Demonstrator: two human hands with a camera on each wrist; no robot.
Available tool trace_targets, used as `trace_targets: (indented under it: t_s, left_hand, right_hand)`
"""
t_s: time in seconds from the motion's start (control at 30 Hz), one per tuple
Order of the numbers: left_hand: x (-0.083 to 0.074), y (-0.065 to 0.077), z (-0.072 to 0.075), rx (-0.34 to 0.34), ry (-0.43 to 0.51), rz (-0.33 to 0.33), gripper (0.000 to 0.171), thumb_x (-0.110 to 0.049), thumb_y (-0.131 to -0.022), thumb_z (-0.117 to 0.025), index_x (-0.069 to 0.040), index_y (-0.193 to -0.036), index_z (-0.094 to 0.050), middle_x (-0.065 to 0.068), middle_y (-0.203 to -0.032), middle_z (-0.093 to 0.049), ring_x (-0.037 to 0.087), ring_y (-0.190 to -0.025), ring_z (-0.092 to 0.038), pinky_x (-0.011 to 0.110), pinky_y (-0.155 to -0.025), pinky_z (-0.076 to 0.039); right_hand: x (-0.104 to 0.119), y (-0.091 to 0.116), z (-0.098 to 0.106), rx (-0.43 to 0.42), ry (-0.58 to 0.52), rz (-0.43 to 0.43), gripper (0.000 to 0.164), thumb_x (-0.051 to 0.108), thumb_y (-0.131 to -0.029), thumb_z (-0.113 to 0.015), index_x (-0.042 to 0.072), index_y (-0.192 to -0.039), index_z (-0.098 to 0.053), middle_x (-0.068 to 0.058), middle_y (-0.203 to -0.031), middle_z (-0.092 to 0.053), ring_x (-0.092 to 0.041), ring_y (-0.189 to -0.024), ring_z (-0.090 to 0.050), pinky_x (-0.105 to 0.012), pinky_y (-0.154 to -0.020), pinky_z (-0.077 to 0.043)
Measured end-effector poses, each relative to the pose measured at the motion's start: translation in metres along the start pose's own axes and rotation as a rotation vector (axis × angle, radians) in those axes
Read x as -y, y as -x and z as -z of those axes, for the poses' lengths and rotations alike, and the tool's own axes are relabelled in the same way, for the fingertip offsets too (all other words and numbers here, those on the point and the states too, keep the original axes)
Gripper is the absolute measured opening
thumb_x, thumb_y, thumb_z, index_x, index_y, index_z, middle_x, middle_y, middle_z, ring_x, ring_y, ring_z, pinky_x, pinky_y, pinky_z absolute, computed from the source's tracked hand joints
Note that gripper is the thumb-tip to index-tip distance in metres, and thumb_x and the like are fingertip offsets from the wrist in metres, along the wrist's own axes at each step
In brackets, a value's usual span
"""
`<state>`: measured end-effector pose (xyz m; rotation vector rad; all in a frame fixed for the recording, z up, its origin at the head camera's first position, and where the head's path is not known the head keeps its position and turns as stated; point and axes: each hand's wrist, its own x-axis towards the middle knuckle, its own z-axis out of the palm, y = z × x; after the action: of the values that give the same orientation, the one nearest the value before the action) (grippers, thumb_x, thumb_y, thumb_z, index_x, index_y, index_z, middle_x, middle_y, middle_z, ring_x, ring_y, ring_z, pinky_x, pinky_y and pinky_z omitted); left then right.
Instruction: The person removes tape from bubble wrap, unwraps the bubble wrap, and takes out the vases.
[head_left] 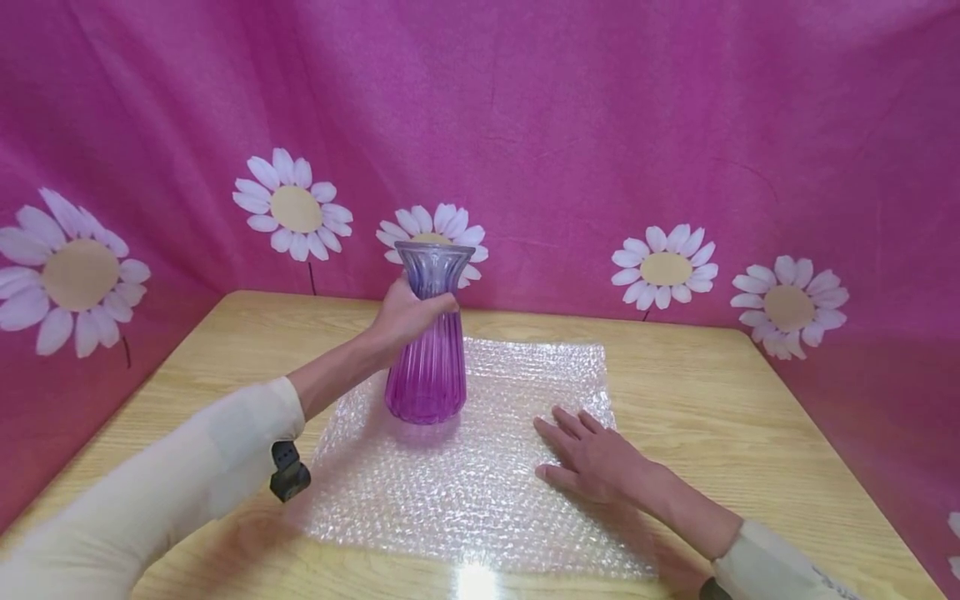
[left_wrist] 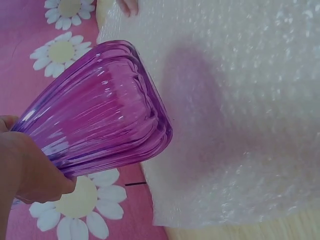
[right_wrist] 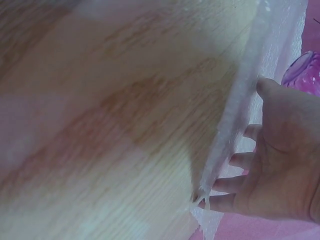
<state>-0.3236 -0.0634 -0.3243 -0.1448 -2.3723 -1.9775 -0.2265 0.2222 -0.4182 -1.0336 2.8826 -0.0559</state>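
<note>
A ribbed glass vase (head_left: 427,367), clear bluish at the flared top and purple-pink at the base, stands out upright over a sheet of bubble wrap (head_left: 480,492). My left hand (head_left: 408,317) grips it round the neck, thumb across the near side. In the left wrist view the vase's base (left_wrist: 125,105) shows above the wrap with a pinkish shadow beside it. Toward the right edge of the sheet, my right hand (head_left: 592,458) lies palm down with fingers spread. The right wrist view shows those fingers (right_wrist: 242,160) straight along the wrap's edge (right_wrist: 227,125).
Under the wrap is a light wood-grain table (head_left: 720,425). A pink cloth (head_left: 540,125) printed with large white daisies hangs behind it and at both sides. A dark wrist device (head_left: 288,471) sits at the left sleeve's cuff.
</note>
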Motion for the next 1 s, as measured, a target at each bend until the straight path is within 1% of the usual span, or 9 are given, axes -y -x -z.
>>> trace_targets:
  t_s: [0.1, 0.2, 0.33, 0.4, 0.53, 0.63, 0.8, 1.0]
  left_hand:
    - [-0.001, -0.005, 0.0, -0.015, -0.001, 0.0, 0.062, -0.011, -0.068, -0.069, -0.007, -0.123, -0.041, 0.01, -0.107, -0.056, 0.025, -0.094, -0.056, 0.037, -0.083, -0.047]
    - [-0.002, -0.009, 0.0, -0.021, -0.012, -0.022, 0.06, -0.011, -0.069, -0.069, -0.006, -0.123, -0.043, 0.01, -0.107, -0.056, 0.025, -0.095, -0.056, 0.037, -0.084, -0.046]
    - [-0.003, -0.016, -0.002, -0.035, 0.005, -0.048, 0.055, -0.01, -0.069, -0.069, -0.006, -0.118, -0.046, 0.01, -0.106, -0.057, 0.024, -0.094, -0.056, 0.036, -0.084, -0.046]
    - [-0.004, -0.019, -0.003, -0.03, 0.021, -0.051, 0.054, -0.01, -0.07, -0.069, -0.007, -0.118, -0.046, 0.01, -0.107, -0.057, 0.023, -0.095, -0.055, 0.036, -0.085, -0.046]
    - [-0.006, -0.025, -0.005, -0.024, 0.023, -0.06, 0.06, -0.01, -0.071, -0.069, -0.009, -0.123, -0.042, 0.01, -0.111, -0.055, 0.022, -0.101, -0.053, 0.037, -0.09, -0.042]
    - [-0.006, -0.03, -0.005, -0.035, 0.015, -0.058, 0.065, -0.01, -0.07, -0.069, -0.01, -0.128, -0.038, 0.009, -0.113, -0.053, 0.023, -0.102, -0.052, 0.037, -0.09, -0.042]
    - [-0.006, -0.038, -0.006, -0.065, 0.034, -0.061, 0.065, -0.009, -0.069, -0.068, -0.009, -0.127, -0.037, 0.011, -0.111, -0.052, 0.025, -0.099, -0.052, 0.037, -0.085, -0.045]
    - [-0.003, -0.046, -0.007, -0.09, 0.018, -0.069, 0.068, -0.009, -0.07, -0.07, -0.007, -0.129, -0.035, 0.01, -0.116, -0.049, 0.023, -0.105, -0.049, 0.036, -0.091, -0.041]
  right_hand:
    - [0.001, 0.0, 0.0, -0.004, -0.002, 0.007, 0.064, 0.046, -0.094, -0.043, 0.005, -0.142, -0.032, -0.026, -0.141, -0.029, -0.041, -0.129, -0.027, -0.052, -0.106, -0.02]
    - [0.001, 0.0, 0.0, -0.001, -0.005, 0.001, 0.064, 0.046, -0.094, -0.043, 0.006, -0.142, -0.032, -0.025, -0.142, -0.029, -0.041, -0.129, -0.027, -0.052, -0.106, -0.019]
    - [0.001, 0.0, 0.0, -0.005, -0.002, 0.0, 0.064, 0.046, -0.094, -0.043, 0.006, -0.142, -0.032, -0.024, -0.142, -0.03, -0.04, -0.13, -0.026, -0.051, -0.106, -0.018]
    - [0.001, 0.0, -0.001, -0.01, 0.002, 0.002, 0.064, 0.046, -0.094, -0.043, 0.006, -0.142, -0.032, -0.024, -0.142, -0.031, -0.039, -0.13, -0.026, -0.051, -0.106, -0.018]
    - [0.001, 0.0, -0.001, -0.011, 0.003, 0.007, 0.064, 0.046, -0.094, -0.042, 0.005, -0.142, -0.032, -0.024, -0.141, -0.031, -0.038, -0.131, -0.026, -0.051, -0.107, -0.017]
    - [0.0, 0.0, -0.001, -0.005, -0.002, 0.007, 0.064, 0.046, -0.094, -0.042, 0.005, -0.142, -0.032, -0.024, -0.142, -0.031, -0.037, -0.131, -0.025, -0.051, -0.107, -0.017]
    - [0.0, 0.001, 0.0, -0.009, -0.002, 0.005, 0.064, 0.046, -0.094, -0.043, 0.005, -0.142, -0.033, -0.025, -0.141, -0.031, -0.039, -0.13, -0.027, -0.051, -0.106, -0.018]
    - [0.0, 0.001, 0.0, 0.0, -0.005, -0.001, 0.065, 0.047, -0.094, -0.042, 0.005, -0.142, -0.032, -0.025, -0.142, -0.03, -0.039, -0.13, -0.027, -0.052, -0.106, -0.02]
